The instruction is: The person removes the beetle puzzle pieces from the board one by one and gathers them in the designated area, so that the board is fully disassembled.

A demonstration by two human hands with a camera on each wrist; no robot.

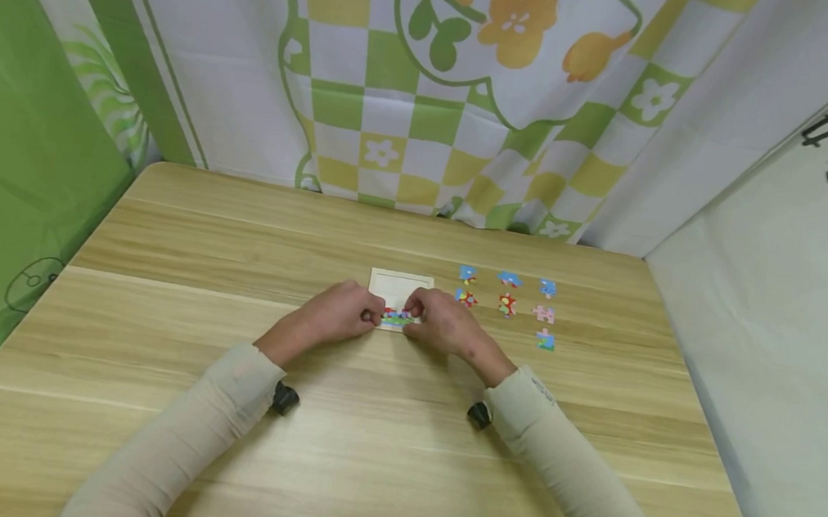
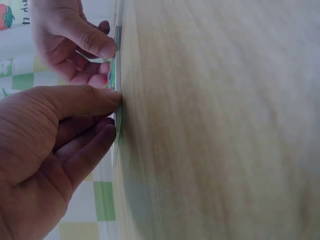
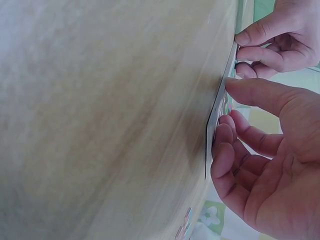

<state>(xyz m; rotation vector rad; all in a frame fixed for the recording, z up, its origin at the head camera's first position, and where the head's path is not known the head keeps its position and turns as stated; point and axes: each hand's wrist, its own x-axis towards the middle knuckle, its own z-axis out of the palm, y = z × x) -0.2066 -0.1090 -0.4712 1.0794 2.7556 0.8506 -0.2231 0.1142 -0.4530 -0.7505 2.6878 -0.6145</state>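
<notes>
A small wooden puzzle tray (image 1: 401, 277) lies on the table, with colourful jigsaw pieces (image 1: 397, 317) along its near side and bare wood in its far part. My left hand (image 1: 341, 314) holds the tray at its left near corner, thumb on the near edge and curled fingers over the top. From the right, my right hand (image 1: 445, 324) grips the near edge; its thumb (image 3: 257, 95) touches the rim while bent fingers reach over the pieces. In the left wrist view both thumbs sit along the tray's edge. The fingers partly hide the pieces.
Several loose jigsaw pieces (image 1: 507, 305) lie in rows to the right of the tray, blue, red and pink among them. The wooden table (image 1: 367, 451) ends at a checkered curtain (image 1: 433, 121) behind. A white sheet with black writing (image 1: 792, 242) stands along the right side.
</notes>
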